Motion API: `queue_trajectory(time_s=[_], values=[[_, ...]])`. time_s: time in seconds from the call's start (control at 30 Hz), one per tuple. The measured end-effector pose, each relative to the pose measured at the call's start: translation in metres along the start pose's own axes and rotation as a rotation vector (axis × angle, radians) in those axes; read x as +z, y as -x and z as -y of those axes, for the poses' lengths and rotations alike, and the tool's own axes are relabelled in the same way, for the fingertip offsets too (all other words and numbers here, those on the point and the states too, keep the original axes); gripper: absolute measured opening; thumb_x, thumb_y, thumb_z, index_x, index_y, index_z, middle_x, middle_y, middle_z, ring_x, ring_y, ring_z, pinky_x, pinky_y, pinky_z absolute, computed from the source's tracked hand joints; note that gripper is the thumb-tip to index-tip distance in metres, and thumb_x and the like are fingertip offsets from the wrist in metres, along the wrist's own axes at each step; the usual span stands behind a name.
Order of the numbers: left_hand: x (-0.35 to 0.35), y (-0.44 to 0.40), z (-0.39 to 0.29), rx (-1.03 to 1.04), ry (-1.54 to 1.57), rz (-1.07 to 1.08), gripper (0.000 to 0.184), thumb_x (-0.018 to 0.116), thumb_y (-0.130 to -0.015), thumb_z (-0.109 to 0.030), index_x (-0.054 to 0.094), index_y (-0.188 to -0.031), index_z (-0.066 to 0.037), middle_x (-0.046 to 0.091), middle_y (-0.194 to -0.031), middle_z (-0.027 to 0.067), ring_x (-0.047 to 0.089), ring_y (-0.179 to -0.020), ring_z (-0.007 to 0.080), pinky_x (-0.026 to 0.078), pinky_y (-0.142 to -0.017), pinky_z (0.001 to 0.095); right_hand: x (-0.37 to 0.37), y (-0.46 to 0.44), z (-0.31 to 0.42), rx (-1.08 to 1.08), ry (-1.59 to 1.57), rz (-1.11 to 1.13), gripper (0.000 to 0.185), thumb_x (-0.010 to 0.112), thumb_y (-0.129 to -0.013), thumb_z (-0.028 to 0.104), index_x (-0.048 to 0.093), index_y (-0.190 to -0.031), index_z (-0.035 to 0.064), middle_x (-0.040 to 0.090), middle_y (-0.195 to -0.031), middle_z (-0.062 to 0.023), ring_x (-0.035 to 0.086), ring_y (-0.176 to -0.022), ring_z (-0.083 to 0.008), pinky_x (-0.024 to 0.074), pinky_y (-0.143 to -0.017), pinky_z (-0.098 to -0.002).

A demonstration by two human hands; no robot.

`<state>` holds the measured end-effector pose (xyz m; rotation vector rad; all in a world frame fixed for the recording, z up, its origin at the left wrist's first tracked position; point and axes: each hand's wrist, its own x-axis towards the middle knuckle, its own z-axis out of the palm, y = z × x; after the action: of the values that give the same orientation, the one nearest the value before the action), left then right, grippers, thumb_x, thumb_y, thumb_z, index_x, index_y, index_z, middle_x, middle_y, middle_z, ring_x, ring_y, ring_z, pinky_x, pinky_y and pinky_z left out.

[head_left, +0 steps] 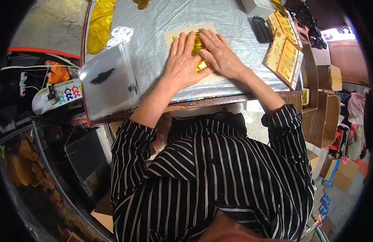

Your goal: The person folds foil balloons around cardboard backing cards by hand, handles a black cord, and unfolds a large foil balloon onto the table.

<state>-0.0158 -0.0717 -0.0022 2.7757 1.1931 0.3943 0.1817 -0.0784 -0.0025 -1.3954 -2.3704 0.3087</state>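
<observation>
Both hands lie on a shiny gold foil piece point(202, 65) resting on a beige card sheet point(168, 37) on the table. My left hand point(181, 65) presses flat on the foil's left side, its fingers stretched forward. From the right, my right hand point(220, 56) also lies flat, with its fingers extended over the foil's far right part. The thumbs are near each other, and foil shows in the gap between the hands. Most of the foil is hidden under the fingers, so I cannot tell its full shape.
A silvery sheet point(150, 26) covers the table. On the left are clear plastic bags point(108, 86), white loops point(121, 35) and gold foil point(100, 26). On the right lie a black case point(262, 29), printed "FALL" packs point(284, 60) and a white box point(257, 7).
</observation>
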Motion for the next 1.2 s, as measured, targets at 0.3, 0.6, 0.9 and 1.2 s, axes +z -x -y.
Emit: queue_trajectory(time_s=[0.3,0.6,0.9,1.2], values=[[0.011,0.003,0.008,0.043,0.04,-0.025,0.067,0.051,-0.094,-0.062,0.062,-0.137,-0.011,0.017,-0.164,0.0279,0.012,-0.152,0.0476,0.01,-0.123,0.0582,0.012,-0.001,-0.012,0.027,-0.104,-0.028,0.072,0.027,-0.108,0.054,0.032,-0.155,-0.0003,0.031,-0.162,-0.0204,0.022,-0.153,-0.0338,0.0132,-0.125,-0.0469],[0.003,0.004,0.034,0.007,0.427,0.0,0.07,0.045,-0.103,-0.053,0.031,-0.154,-0.006,0.026,-0.162,0.0251,0.02,-0.152,0.0418,0.014,-0.126,0.0479,0.027,0.003,-0.012,0.002,0.14,-0.067,0.065,0.032,-0.108,0.05,0.031,-0.157,0.0062,0.03,-0.163,-0.0165,0.023,-0.153,-0.0304,0.0136,-0.126,-0.0451],[0.0,0.01,0.043,0.092,0.002,-0.012,0.097,0.056,-0.091,-0.067,0.028,-0.157,-0.002,0.027,-0.164,0.0152,0.022,-0.153,0.0289,0.017,-0.126,0.0425,0.028,0.003,-0.006,0.01,0.297,-0.112,0.07,0.038,-0.105,0.052,0.031,-0.155,0.004,0.032,-0.162,-0.0158,0.026,-0.152,-0.029,0.0181,-0.125,-0.0451],[-0.024,-0.011,0.03,-0.041,-0.007,0.126,0.091,0.053,-0.096,-0.063,0.024,-0.159,-0.005,0.028,-0.164,0.0143,0.022,-0.154,0.0291,0.013,-0.126,0.0461,0.026,0.005,-0.004,0.03,0.278,-0.049,0.074,0.039,-0.104,0.053,0.027,-0.157,0.0032,0.028,-0.164,-0.016,0.025,-0.152,-0.0309,0.0173,-0.125,-0.0459]])
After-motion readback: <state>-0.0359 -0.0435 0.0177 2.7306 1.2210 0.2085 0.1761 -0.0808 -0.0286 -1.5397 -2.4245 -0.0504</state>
